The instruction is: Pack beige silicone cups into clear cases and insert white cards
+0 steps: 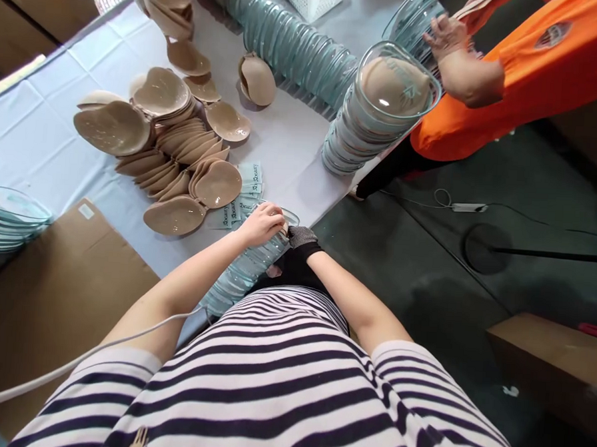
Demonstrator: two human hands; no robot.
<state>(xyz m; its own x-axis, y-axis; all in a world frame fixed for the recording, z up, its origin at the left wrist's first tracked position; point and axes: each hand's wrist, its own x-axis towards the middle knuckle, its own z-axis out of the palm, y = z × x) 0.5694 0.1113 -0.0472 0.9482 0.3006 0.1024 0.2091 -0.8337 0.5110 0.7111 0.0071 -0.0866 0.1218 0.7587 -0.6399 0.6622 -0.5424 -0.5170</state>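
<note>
My bare left hand lies with curled fingers over the upper end of a tilted stack of clear plastic containers at the table's front edge. My right hand, in a dark striped glove, meets it at the container rim; its fingertips are mostly hidden. A small beige edge shows between the hands, too covered to identify. Just left of them lie several printed cards. Beyond the cards are piles of shiny beige bra cups, some nested in rows and some loose.
A tall container stack with beige cups in its top stands at the table's right edge. Behind it runs a row of containers and a white basket. A co-worker's hand is at the right. Cardboard lies left; a white cable crosses my arm.
</note>
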